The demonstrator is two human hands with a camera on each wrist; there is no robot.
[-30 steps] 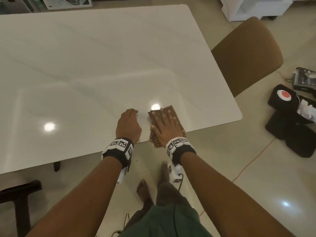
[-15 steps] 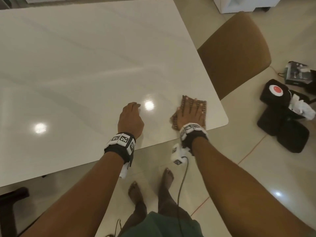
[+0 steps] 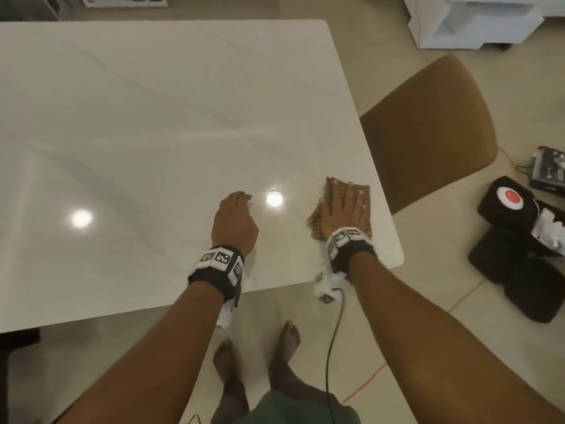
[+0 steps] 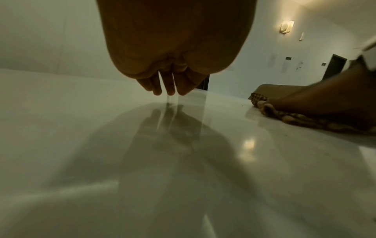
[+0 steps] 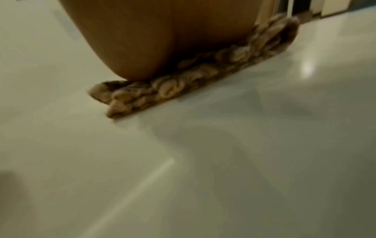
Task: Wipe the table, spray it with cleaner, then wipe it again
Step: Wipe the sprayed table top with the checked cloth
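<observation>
Brown knobbly cloth (image 3: 363, 191) lies flat on the white table (image 3: 153, 117), pinned under the right hand (image 3: 344, 209), close to the table's near right corner. Cloth edges show past the fingertips ahead and along both sides of the palm. In the right wrist view the cloth (image 5: 183, 77) is squashed between palm and tabletop, its near corner curled up slightly.

Step in hand, by my reading: a wiping pass. No spray bottle is in view in any picture, so whether this is the first wipe or the second cannot be told. The next stroke likely calls for steady downward pressure and care at the table edge just to the hand's right, where the cloth could slip off.

Right hand: fingers straight and spread, palm down, pressing the cloth, not clutching it. Forearm reaches in from the near edge, wrist low.

Left hand (image 3: 235, 221): well to the left of the cloth, holding nothing. Its fingers (image 4: 168, 87) point down, loosely bent, tips at or just above the glossy surface; contact not certain.

Beyond the right hand, off the table: a tan chair (image 3: 434, 133).
</observation>
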